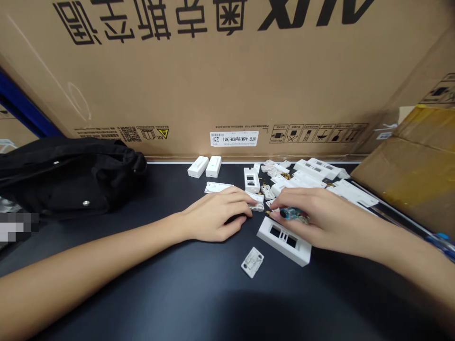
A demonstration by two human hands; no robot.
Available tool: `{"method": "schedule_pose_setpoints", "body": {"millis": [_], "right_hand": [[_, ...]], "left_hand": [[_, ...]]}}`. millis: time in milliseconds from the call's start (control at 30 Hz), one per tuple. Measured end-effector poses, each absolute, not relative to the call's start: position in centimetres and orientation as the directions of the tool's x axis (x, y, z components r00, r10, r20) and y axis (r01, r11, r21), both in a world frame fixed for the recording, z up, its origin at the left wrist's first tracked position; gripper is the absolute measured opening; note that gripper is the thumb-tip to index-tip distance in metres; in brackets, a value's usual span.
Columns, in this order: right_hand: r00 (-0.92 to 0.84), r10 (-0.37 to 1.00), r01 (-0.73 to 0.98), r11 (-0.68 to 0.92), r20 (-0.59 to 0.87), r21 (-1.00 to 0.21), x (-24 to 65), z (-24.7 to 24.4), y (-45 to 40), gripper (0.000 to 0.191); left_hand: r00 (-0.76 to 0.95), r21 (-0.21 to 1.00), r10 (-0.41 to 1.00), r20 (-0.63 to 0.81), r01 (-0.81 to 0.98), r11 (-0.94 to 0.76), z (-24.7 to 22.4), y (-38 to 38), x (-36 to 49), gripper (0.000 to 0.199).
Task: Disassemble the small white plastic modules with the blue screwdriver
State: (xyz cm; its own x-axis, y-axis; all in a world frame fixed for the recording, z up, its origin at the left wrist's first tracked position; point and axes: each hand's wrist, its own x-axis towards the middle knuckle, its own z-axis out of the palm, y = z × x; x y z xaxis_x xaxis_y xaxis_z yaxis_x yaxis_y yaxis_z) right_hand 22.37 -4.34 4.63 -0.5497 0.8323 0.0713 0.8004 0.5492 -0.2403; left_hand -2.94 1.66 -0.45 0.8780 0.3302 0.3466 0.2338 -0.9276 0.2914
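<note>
My left hand lies palm down on the dark table, its fingers apart and their tips at a small white part. My right hand is wrapped round a screwdriver with a blue, partly clear handle; its tip is hidden. Below my right hand a white housing with two dark windows lies at an angle. Nearer the front is a small white plate with two dark round spots. An upright white frame piece stands beyond my fingertips.
White covers and small brass pieces are heaped at the back right. Two white blocks sit at the back. A black bag lies left. Cardboard boxes rise behind and to the right.
</note>
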Motion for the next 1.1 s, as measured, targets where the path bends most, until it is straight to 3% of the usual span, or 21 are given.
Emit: {"method": "schedule_pose_setpoints", "body": {"millis": [167, 267, 567, 733, 933, 1100], "right_hand": [[-0.576, 0.817, 0.787, 0.549, -0.017, -0.28, 22.4, 5.3, -4.9, 0.029], [-0.575, 0.817, 0.793, 0.542, -0.047, -0.278, 22.3, 5.2, -4.9, 0.028], [-0.444, 0.895, 0.889, 0.447, 0.047, -0.097, 21.8, 4.3, -4.6, 0.027], [-0.411, 0.909, 0.91, 0.414, 0.073, -0.032, 21.9, 4.2, -4.7, 0.026], [-0.46, 0.883, 0.884, 0.465, 0.093, -0.046, 21.8, 3.8, -5.0, 0.037], [-0.442, 0.891, 0.893, 0.448, 0.1, -0.046, 21.9, 3.8, -4.8, 0.031]], "left_hand": [[0.837, 0.274, 0.4, 0.373, 0.313, -0.91, -0.3, 1.4, -2.9, 0.023], [0.839, 0.271, 0.416, 0.351, 0.334, -0.903, -0.4, 1.5, -2.9, 0.024], [0.809, 0.288, 0.457, 0.37, 0.368, -0.884, -0.7, 1.8, -2.8, 0.013], [0.791, 0.245, 0.457, 0.408, 0.387, -0.889, -0.9, 1.8, -2.9, 0.018], [0.812, 0.237, 0.46, 0.36, 0.397, -0.887, -0.9, 2.0, -2.9, 0.03], [0.788, 0.214, 0.496, 0.365, 0.448, -0.868, -1.1, 1.9, -2.8, 0.035]]}}
